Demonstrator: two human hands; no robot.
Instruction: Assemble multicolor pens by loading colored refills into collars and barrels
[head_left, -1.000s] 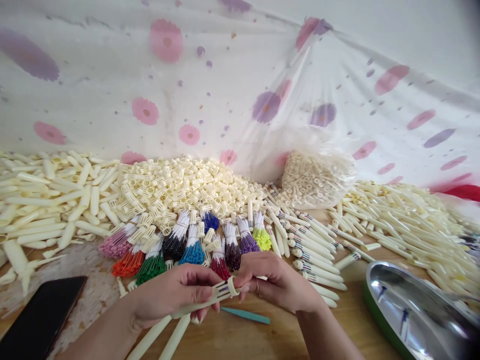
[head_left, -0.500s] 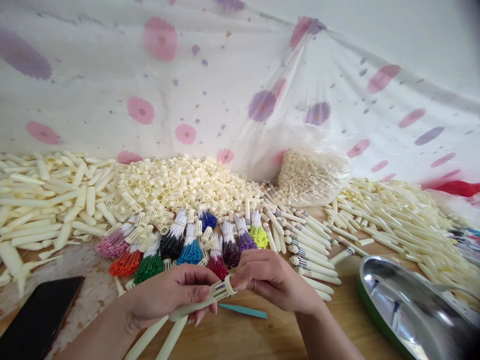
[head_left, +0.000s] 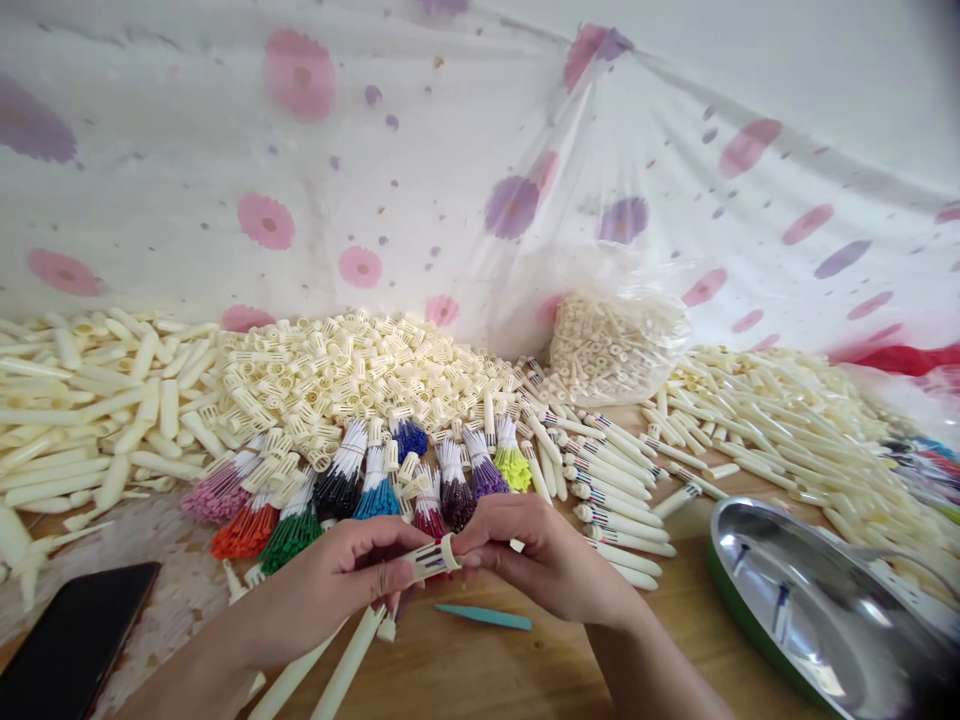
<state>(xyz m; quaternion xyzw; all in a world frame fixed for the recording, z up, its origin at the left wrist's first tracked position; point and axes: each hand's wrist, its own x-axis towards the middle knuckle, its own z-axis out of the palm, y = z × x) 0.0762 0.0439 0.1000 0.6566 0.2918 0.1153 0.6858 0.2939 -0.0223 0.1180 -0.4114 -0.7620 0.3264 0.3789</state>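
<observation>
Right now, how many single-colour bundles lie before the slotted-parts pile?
10, along its front, left to right: pink, orange, green, black, light blue, dark blue set farther back, crimson, dark maroon, purple and yellow. The left hand or right hand may hide others.

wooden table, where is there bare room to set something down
Bare wood lies nearside of the teal strip, between the cream tubes and right forearm; another patch, between that forearm and the green-sided dish. Crowded: the far side, with coloured bundles and slotted caps.
</observation>
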